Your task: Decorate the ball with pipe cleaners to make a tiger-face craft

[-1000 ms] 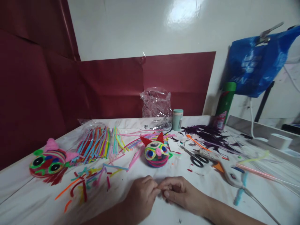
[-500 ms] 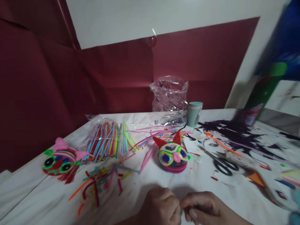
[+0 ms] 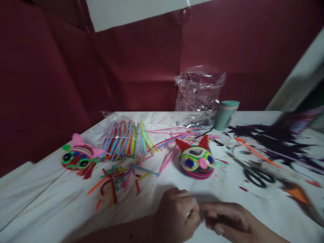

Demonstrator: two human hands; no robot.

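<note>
My left hand (image 3: 178,213) and my right hand (image 3: 229,220) meet at the near edge of the white table (image 3: 40,202), fingertips pinched together on something too small to make out. Just beyond them sits a round pipe-cleaner face with red ears (image 3: 196,158). A second pipe-cleaner face with pink ears (image 3: 79,157) lies at the left. Between the two faces lie short cut pipe-cleaner pieces (image 3: 116,179) and a bundle of coloured pipe cleaners in clear wrap (image 3: 123,138).
Black-handled scissors (image 3: 258,175) lie at the right, near an orange scrap (image 3: 298,194) and dark purple trimmings (image 3: 268,140). A teal cup (image 3: 225,114) and a crumpled clear plastic bag (image 3: 199,89) stand at the back against a dark red wall covering (image 3: 50,77).
The view has swung left and down, so the blue bag and green can have left the frame. My hands have stayed pinched together, with the fingers shifting slightly.
</note>
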